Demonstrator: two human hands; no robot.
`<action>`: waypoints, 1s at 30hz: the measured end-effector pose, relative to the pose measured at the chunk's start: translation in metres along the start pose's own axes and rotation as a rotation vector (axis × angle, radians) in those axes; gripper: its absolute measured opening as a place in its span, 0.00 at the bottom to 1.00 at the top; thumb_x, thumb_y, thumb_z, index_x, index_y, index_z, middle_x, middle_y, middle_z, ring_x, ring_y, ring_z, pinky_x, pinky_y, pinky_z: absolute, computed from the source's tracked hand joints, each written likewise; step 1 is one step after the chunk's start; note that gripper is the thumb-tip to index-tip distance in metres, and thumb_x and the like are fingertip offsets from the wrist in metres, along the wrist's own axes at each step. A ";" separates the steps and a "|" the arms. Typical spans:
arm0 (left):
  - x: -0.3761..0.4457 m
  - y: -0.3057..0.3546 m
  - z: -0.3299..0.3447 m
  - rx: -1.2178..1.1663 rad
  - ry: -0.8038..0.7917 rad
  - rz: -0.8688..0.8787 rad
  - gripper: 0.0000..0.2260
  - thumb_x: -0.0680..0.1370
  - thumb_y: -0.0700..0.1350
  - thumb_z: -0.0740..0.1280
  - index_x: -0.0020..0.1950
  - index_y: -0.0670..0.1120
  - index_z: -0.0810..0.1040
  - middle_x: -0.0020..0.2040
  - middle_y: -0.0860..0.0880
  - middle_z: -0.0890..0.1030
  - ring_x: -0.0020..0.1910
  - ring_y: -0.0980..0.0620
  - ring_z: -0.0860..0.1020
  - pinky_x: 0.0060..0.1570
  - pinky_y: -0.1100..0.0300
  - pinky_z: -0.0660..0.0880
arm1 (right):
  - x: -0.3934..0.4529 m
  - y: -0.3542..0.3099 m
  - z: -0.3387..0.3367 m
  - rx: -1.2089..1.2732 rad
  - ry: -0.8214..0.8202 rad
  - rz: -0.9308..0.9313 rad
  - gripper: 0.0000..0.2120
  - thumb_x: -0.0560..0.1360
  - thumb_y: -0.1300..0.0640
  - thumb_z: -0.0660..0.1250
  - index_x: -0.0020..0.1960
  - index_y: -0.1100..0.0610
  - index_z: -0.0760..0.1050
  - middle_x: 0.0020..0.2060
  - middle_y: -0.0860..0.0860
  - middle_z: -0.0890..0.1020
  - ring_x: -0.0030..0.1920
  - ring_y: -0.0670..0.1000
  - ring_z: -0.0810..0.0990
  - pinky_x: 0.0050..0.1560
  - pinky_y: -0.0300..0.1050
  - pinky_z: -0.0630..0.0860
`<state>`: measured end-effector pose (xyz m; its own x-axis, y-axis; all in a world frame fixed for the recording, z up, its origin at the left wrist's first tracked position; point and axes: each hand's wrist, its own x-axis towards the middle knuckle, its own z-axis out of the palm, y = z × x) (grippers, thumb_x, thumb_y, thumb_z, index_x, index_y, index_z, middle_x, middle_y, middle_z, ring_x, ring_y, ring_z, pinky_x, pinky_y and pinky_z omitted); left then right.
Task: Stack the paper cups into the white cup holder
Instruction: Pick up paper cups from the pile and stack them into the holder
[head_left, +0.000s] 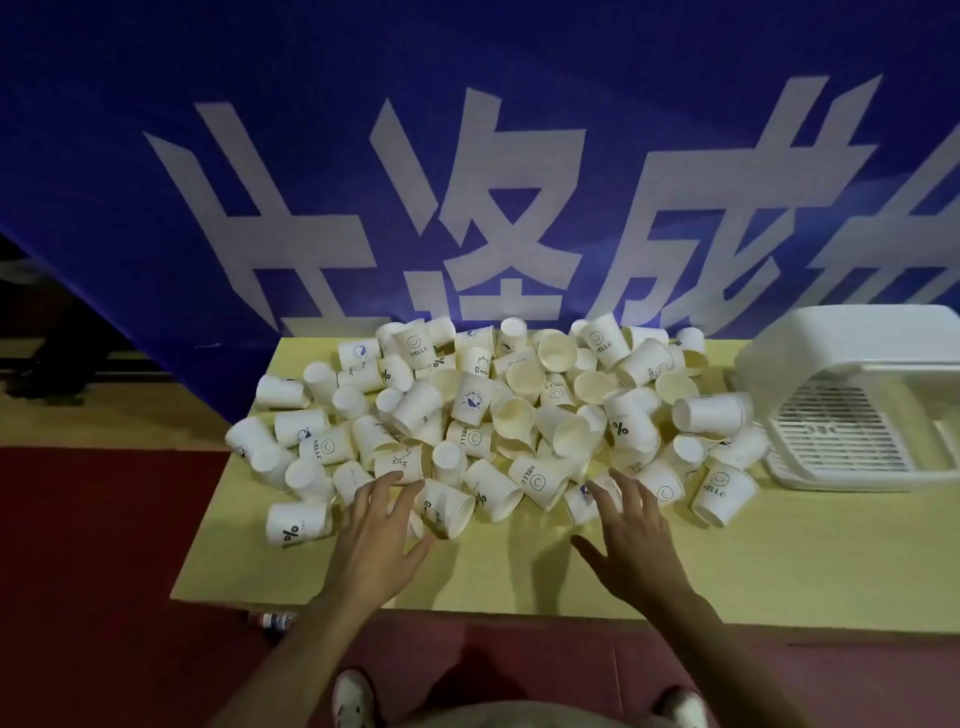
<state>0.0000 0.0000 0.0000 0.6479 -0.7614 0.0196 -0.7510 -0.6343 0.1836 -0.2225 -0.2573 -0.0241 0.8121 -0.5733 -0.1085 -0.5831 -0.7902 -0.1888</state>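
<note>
Across the middle of the yellow table (727, 561) we see a loose heap of white paper cups (483, 410), most lying on their sides, reaching the back edge. Our left hand (376, 540) is spread, fingers splayed, palm down, fingertips touching cups at the heap's near left side. Our right hand (631, 540) is likewise spread, fingertips at the heap's near edge; neither grips a cup. At the right end of the table stands the white cup holder (852, 405), just beside the heap.
</note>
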 end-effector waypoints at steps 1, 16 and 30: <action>0.000 -0.003 0.004 0.004 -0.040 -0.002 0.32 0.69 0.58 0.78 0.71 0.51 0.76 0.69 0.47 0.73 0.66 0.43 0.72 0.58 0.42 0.76 | 0.004 -0.004 0.002 0.024 -0.021 -0.003 0.38 0.71 0.37 0.75 0.75 0.52 0.69 0.74 0.60 0.69 0.72 0.68 0.69 0.59 0.65 0.78; 0.007 -0.022 0.054 0.065 -0.281 -0.136 0.41 0.74 0.46 0.75 0.82 0.52 0.57 0.78 0.44 0.62 0.75 0.43 0.63 0.69 0.49 0.68 | 0.011 -0.021 0.020 -0.164 -0.094 -0.063 0.41 0.63 0.42 0.82 0.71 0.53 0.73 0.71 0.59 0.72 0.71 0.65 0.70 0.64 0.71 0.72; -0.004 -0.039 0.075 0.059 -0.297 -0.136 0.38 0.74 0.40 0.71 0.81 0.53 0.59 0.72 0.48 0.70 0.70 0.45 0.69 0.64 0.48 0.68 | 0.056 -0.152 0.057 -0.144 -0.074 -0.330 0.40 0.72 0.36 0.72 0.75 0.56 0.66 0.71 0.57 0.72 0.74 0.63 0.67 0.72 0.68 0.64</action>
<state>0.0173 0.0183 -0.0807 0.6838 -0.6696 -0.2901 -0.6718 -0.7328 0.1078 -0.0868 -0.1567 -0.0570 0.9534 -0.2695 -0.1359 -0.2824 -0.9553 -0.0869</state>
